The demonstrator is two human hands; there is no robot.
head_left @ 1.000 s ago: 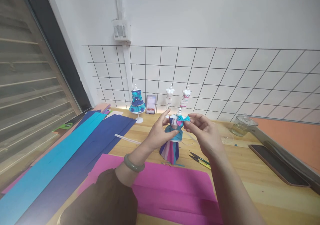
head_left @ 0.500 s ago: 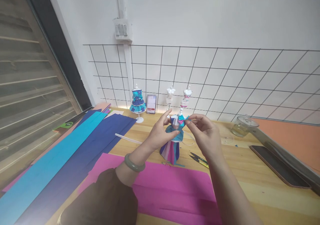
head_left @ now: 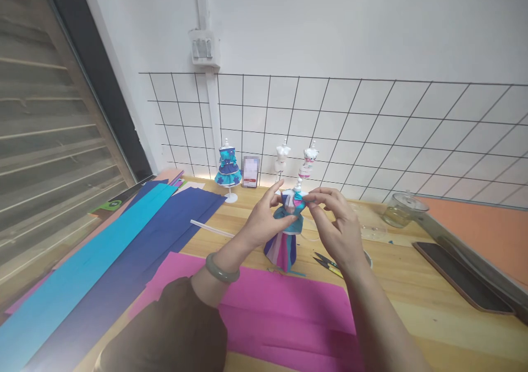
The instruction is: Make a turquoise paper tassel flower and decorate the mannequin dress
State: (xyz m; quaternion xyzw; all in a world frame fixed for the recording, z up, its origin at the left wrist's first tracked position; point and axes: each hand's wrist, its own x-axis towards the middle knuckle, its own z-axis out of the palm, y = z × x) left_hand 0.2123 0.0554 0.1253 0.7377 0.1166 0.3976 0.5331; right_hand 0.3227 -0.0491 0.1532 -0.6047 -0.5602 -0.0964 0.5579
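A small white dress form wears a layered paper dress (head_left: 281, 248) with a teal overskirt and a skirt striped in pink, purple and blue. My left hand (head_left: 266, 218) is curled around the left side of the dress form, thumb across the waist. At the bodice's right edge, my right hand (head_left: 339, 226) presses thumb and fingertips against the teal paper; the exact fingertip contact is partly hidden. A pair of yellow-handled thread snips (head_left: 328, 263) lies just below my right hand. Pink paper (head_left: 284, 311) is spread in front of the form.
Blue and purple paper sheets (head_left: 177, 218) lie at left. Behind stand a dress form in a blue tiered dress (head_left: 227, 168), a phone (head_left: 250, 172) and two small white forms (head_left: 282, 156). A lidded glass jar (head_left: 404, 209) and a dark tray-like slab (head_left: 462, 275) are at right.
My right fingertips have moved slightly left, in against the bodice, and the teal flap that stuck out there no longer shows. My left hand keeps its hold.
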